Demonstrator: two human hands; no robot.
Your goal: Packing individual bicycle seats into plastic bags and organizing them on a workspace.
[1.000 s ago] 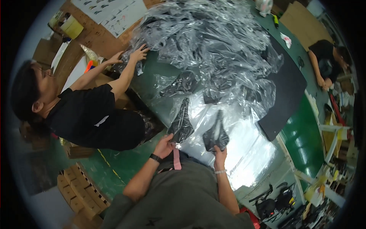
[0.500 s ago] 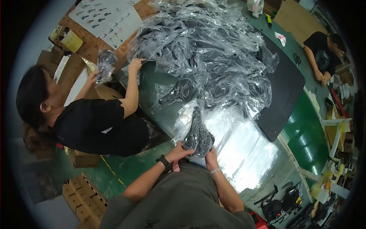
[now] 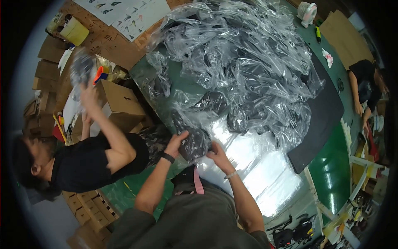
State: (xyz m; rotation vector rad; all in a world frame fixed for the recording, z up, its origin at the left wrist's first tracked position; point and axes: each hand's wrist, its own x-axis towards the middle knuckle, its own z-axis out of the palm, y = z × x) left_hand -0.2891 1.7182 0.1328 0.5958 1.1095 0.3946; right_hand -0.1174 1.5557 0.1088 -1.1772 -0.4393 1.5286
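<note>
Both my hands hold a dark pair of shoe pieces [image 3: 193,141] at the near edge of the green table [image 3: 331,166], partly inside a clear plastic bag [image 3: 184,114]. My left hand [image 3: 177,141] grips the left side of the dark bundle, with a black watch on the wrist. On the right side of the bundle sits my right hand [image 3: 216,154]. A shiny flat sheet of clear plastic [image 3: 257,166] lies just right of my hands.
A large heap of clear bags with dark pieces [image 3: 248,62] covers the table beyond my hands. A black mat [image 3: 323,120] lies to the right. A person in black [image 3: 83,157] at my left lifts a bagged item over cardboard boxes [image 3: 120,103]. Another person [image 3: 365,83] works far right.
My hands have brought the two dark pieces together into one bundle and moved it toward a clear bag. The person at my left took a bagged item from the heap and lifted it over the boxes.
</note>
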